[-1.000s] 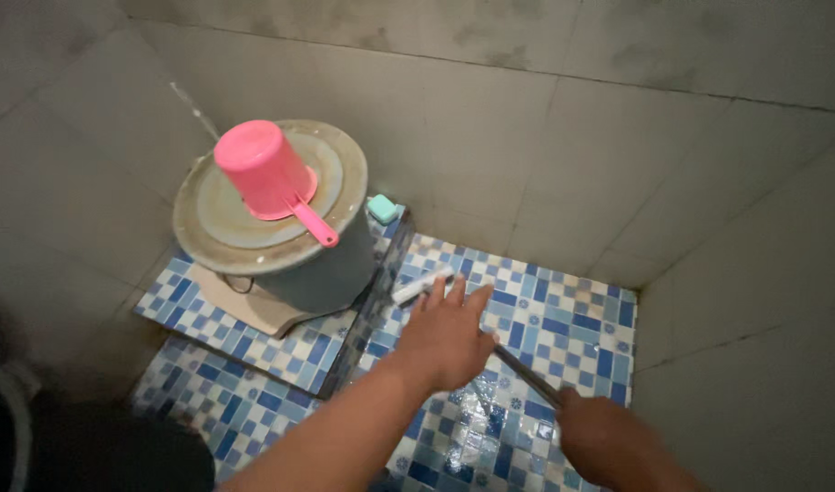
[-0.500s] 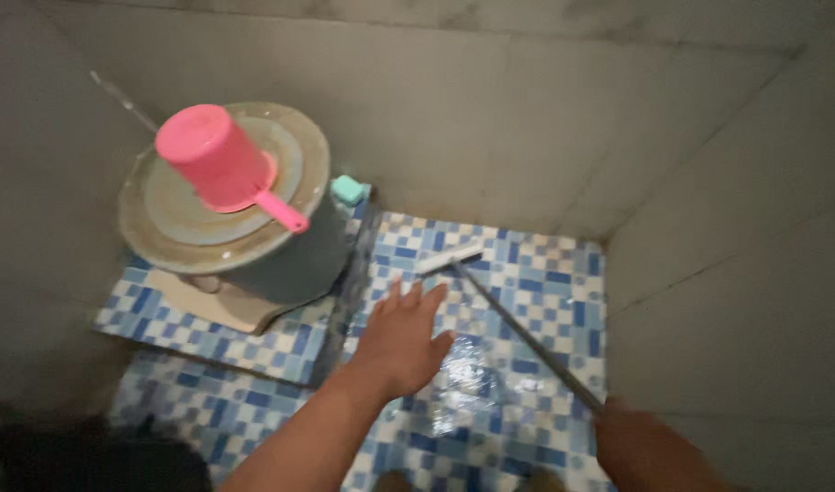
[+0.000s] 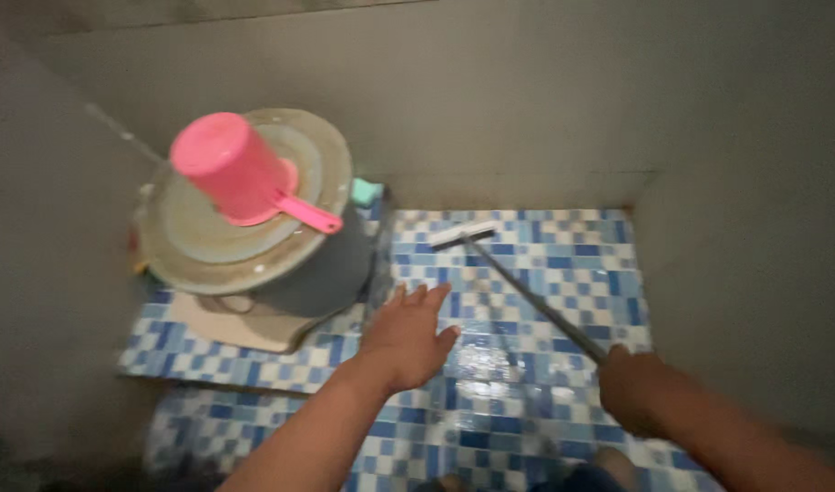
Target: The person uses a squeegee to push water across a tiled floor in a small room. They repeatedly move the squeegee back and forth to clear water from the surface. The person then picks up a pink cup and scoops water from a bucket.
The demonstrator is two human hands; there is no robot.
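**Scrubber pushed out to the far wall**

The right hand (image 3: 638,390) is clenched around the long handle (image 3: 536,301), and the brush head (image 3: 465,235) now lies on the blue-and-white tiled floor (image 3: 572,264) close to the back wall, farther out than half a second ago, when it sat nearer mid-floor. The left hand (image 3: 407,335), fingers spread and holding nothing, hovers over the wet patch (image 3: 499,364) (it has drifted slightly back from the brush). The lidded bucket (image 3: 317,273), with the upturned pink scoop (image 3: 231,169) on top, sits unmoved on its raised step.
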